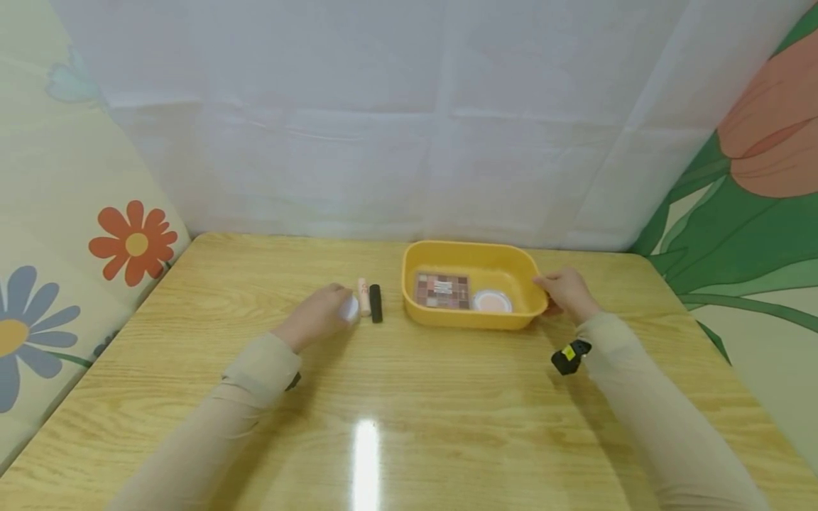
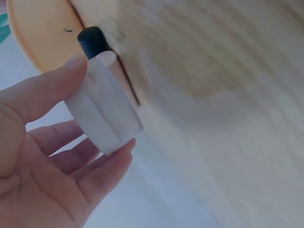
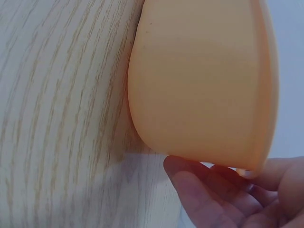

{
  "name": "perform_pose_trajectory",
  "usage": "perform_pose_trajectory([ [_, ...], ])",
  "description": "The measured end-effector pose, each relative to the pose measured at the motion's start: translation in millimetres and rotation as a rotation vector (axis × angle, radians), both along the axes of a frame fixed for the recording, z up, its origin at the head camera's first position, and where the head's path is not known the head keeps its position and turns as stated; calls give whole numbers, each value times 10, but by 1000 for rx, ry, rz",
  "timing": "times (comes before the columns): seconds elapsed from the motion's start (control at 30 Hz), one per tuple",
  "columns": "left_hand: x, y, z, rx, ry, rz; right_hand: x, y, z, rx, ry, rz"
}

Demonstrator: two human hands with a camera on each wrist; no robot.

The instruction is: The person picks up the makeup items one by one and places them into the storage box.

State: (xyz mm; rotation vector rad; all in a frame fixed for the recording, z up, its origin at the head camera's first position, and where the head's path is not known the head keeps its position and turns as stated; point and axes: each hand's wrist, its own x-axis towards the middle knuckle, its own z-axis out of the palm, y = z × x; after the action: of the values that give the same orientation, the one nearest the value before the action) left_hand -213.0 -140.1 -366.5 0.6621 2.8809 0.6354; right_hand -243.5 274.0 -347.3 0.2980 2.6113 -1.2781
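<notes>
Head view: left fingers (image 1: 335, 294) half-curled around white round case (image 1: 349, 310), right fingers (image 1: 554, 283) pinched on yellow basket (image 1: 469, 319)

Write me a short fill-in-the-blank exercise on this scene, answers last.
The basin gripped by the right hand contains ____ visible items.
The left hand holds a round container coloured ____.
The tube nearer the basin is coloured ____.
In the head view, the palette lies to the ____ of the compact.
Missing words: two; white; black; left.
</notes>
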Motion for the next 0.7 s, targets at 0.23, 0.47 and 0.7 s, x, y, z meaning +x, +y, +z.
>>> perform_pose_trajectory([
  [0.23,7,31,82,2,6,-20,-10,-2,-13,-17,1,-15],
  [0.47,17,85,157,9,58,-67,-13,9,-32,-5,4,-12],
  [0.7,49,136,252,12,48,-86,-3,12,-22,-5,-6,-13],
])
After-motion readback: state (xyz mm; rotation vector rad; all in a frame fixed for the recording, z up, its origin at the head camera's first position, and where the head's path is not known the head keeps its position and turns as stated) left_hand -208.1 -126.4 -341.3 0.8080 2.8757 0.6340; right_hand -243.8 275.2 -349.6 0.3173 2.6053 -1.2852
